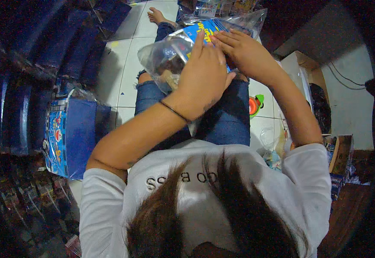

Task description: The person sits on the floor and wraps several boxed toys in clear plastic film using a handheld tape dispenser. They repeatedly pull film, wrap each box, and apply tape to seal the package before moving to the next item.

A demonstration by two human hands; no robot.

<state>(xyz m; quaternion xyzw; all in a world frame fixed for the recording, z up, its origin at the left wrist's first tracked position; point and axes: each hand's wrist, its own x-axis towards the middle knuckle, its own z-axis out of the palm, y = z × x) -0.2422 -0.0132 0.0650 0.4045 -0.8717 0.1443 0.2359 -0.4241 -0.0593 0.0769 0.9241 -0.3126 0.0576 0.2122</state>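
Observation:
A clear plastic bag (156,56) with a blue header card (194,30) bearing yellow lettering lies over my knees. Dark and tan contents show through the plastic, but their kind is hard to make out. My left hand (205,71) lies across the bag, its index finger stretched flat on the card and its thumb apart. From the right, my right hand (248,52) grips the card's edge, with its fingers over the top and its thumb hidden. The two hands nearly touch at the fingertips.
On the left stands a blue box (72,136) with cartoon pictures. More clear plastic packaging (243,23) lies beyond my knees. An orange and green round object (255,105) rests on the white tiled floor (127,96). Open cartons (301,64) stand at the right wall.

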